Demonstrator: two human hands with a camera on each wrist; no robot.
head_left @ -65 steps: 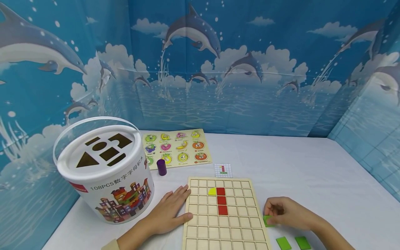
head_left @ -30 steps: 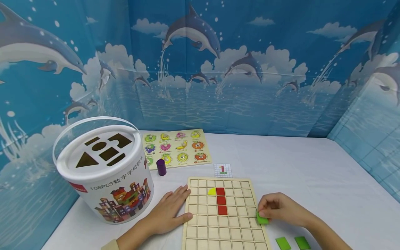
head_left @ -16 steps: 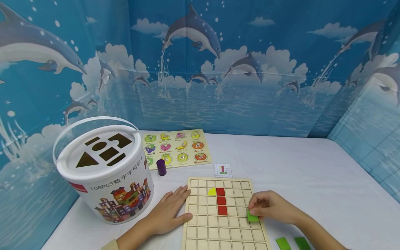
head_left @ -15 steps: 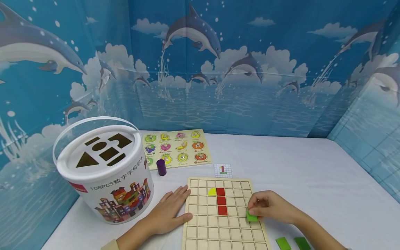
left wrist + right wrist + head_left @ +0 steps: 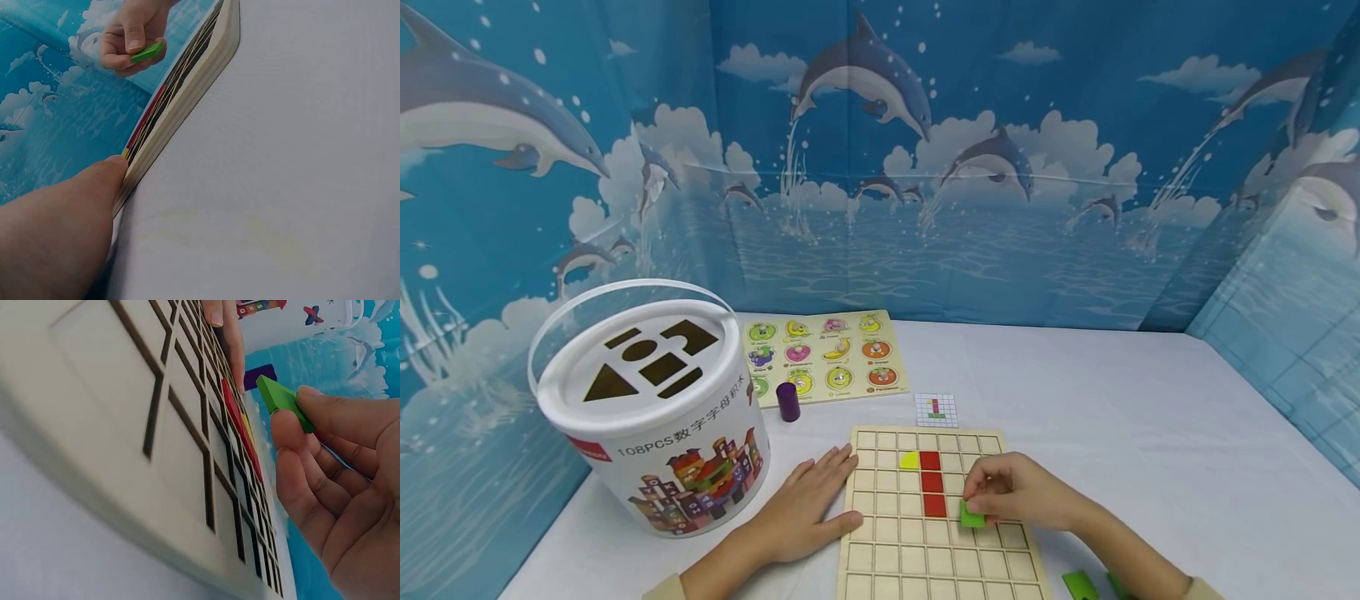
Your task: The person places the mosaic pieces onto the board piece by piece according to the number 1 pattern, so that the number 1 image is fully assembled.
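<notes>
My right hand (image 5: 1026, 493) pinches a green square tile (image 5: 282, 402) between thumb and fingers. In the head view this tile hangs over the wooden grid board (image 5: 895, 560), to the right of the lowest red tile. Three red square tiles (image 5: 932, 482) stand in a column on the board. A yellow quarter-round tile (image 5: 910, 460) lies left of the top red one. My left hand (image 5: 805, 512) lies flat, its fingertips and thumb touching the board's left edge. Two more green tiles (image 5: 1079, 585) lie on the table by my right forearm, one of them partly hidden.
Behind the board lies a small printed pattern card (image 5: 936, 410). A purple cylinder (image 5: 787, 402) stands in front of a fruit puzzle board (image 5: 820, 354). The white block bucket (image 5: 655, 417) occupies the left side. A dolphin curtain (image 5: 880, 208) closes off the back of the table.
My right hand has picked up the green tile beside the board and carried it left, over the grid, close to the red column. The left hand has stayed in place.
</notes>
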